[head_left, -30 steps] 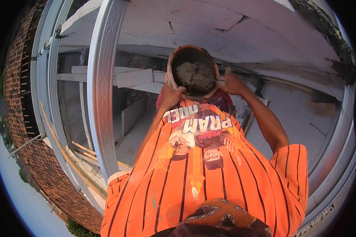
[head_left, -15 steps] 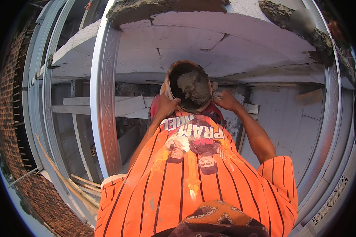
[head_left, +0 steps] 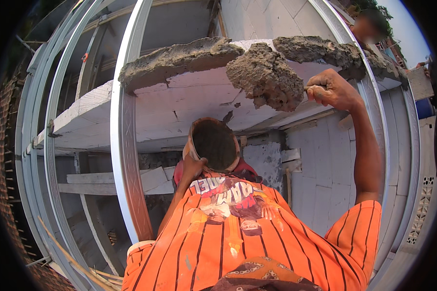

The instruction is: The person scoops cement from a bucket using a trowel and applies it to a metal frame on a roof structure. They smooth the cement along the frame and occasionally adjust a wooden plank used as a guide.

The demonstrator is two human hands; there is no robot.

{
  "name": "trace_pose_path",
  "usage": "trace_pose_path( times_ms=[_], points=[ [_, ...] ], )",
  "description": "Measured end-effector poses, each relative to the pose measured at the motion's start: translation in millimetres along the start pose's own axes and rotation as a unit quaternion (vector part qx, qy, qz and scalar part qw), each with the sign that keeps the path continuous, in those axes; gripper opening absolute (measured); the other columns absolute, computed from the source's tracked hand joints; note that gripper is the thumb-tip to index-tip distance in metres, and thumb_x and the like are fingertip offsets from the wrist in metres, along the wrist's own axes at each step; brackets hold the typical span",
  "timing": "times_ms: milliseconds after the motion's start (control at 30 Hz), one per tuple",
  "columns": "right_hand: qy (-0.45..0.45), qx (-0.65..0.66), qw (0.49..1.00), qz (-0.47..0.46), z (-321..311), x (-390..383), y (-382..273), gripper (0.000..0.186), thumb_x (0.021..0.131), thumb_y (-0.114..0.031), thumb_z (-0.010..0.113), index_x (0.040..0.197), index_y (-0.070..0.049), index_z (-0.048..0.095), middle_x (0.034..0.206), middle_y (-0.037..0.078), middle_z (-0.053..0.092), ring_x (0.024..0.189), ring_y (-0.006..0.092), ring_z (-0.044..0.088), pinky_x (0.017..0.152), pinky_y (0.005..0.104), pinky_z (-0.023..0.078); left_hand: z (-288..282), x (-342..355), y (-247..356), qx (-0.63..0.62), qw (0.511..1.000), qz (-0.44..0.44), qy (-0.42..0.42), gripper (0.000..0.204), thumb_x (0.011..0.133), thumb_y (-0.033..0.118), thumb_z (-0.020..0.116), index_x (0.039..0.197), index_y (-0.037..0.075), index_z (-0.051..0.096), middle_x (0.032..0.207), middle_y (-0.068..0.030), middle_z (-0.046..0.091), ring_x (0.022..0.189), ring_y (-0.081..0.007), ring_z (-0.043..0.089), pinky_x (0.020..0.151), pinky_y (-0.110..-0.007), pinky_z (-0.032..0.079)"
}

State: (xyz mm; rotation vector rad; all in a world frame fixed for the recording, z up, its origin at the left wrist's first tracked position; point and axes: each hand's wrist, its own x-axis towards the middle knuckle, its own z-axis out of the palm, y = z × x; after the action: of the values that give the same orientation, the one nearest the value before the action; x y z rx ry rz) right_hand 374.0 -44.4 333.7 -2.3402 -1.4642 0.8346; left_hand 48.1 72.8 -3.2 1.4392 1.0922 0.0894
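My right hand (head_left: 332,89) is raised at the right, its fingers wrapped round the short handle of a trowel (head_left: 307,88). A large lump of wet grey mortar (head_left: 264,77) covers the trowel's blade, hiding its shape. That load hangs at the top edge of a white block wall (head_left: 179,102), in front of the rough mortar strip (head_left: 179,60) along its top. Low in the middle, my left hand (head_left: 195,167) grips the near left rim of a round, mortar-stained bucket (head_left: 190,148). The bucket tilts towards me, and its inside is dark.
Upright metal channels stand left (head_left: 124,145) and right (head_left: 374,116) of me. Wooden boards (head_left: 111,182) lie below on the left. Another person (head_left: 369,29) is beyond the wall at the upper right. A tiled roof (head_left: 9,194) shows at the far left.
My right hand has risen from the bucket's right side to the wall top, bringing up a trowel heaped with mortar. My left hand stays on the bucket. The view has tilted up.
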Motion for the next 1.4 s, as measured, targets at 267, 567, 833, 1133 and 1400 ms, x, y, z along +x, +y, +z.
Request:
trace_pose_path(
  times_ms=[267, 567, 833, 1133, 1400],
  points=[
    [0.237, -0.352, 0.891, -0.161, -61.4, 47.4, -12.2, 0.031, 0.085, -0.027, 0.06, 0.085, 0.003, 0.067, 0.072, 0.018, 0.063, 0.069, 0.0315, 0.062, 0.068, 0.041, 0.049, 4.0, 10.0, -30.6, -0.035, 0.999, 0.019, 0.008, 0.049, 0.069, 0.012, 0.07, 0.111, -0.009, 0.056, 0.101, -0.0219, 0.067, 0.093, -0.0312, 0.067, 0.086, -0.036, 0.05],
    [0.281, -0.486, 0.821, -0.104, -25.7, 51.9, -22.3, 0.026, 0.084, -0.03, 0.062, 0.082, -0.004, 0.067, 0.077, 0.012, 0.065, 0.075, 0.0323, 0.065, 0.07, 0.042, 0.051, 0.3, 3.6, -31.7, -0.028, 0.999, 0.0, 0.019, 0.051, 0.069, 0.013, 0.071, 0.112, -0.009, 0.055, 0.101, -0.0225, 0.067, 0.093, -0.0316, 0.066, 0.086, -0.036, 0.049],
    [0.328, -0.514, 0.786, -0.108, -79.8, 1.2, 5.0, 0.026, 0.08, -0.029, 0.069, 0.098, -0.01, 0.07, 0.087, 0.004, 0.067, 0.083, 0.0256, 0.066, 0.077, 0.0378, 0.05, 3.7, 10.6, -51.3, -0.042, 0.997, 0.005, 0.057, 0.046, 0.07, 0.011, 0.07, 0.11, -0.008, 0.058, 0.1, -0.0217, 0.068, 0.093, -0.0317, 0.067, 0.085, -0.036, 0.05],
    [0.364, -0.589, 0.672, -0.265, -63.8, 70.2, -41.6, 0.029, 0.082, -0.028, 0.07, 0.108, -0.015, 0.068, 0.103, -0.002, 0.065, 0.098, 0.0166, 0.061, 0.087, 0.0339, 0.046, 3.1, -1.6, -35.4, -0.035, 0.998, 0.011, 0.05, 0.047, 0.069, 0.012, 0.071, 0.109, -0.008, 0.058, 0.101, -0.022, 0.068, 0.094, -0.0327, 0.067, 0.085, -0.037, 0.05],
    [0.374, -0.584, 0.684, -0.227, -75.9, 37.5, 26.6, 0.027, 0.081, -0.018, 0.067, 0.108, -0.015, 0.068, 0.099, -0.001, 0.066, 0.095, 0.0155, 0.06, 0.085, 0.0332, 0.044, 8.6, 8.5, -49.7, -0.07, 0.995, 0.03, 0.062, 0.044, 0.069, 0.01, 0.069, 0.107, -0.008, 0.058, 0.097, -0.0198, 0.068, 0.09, -0.0292, 0.067, 0.083, -0.035, 0.05]
  ],
)
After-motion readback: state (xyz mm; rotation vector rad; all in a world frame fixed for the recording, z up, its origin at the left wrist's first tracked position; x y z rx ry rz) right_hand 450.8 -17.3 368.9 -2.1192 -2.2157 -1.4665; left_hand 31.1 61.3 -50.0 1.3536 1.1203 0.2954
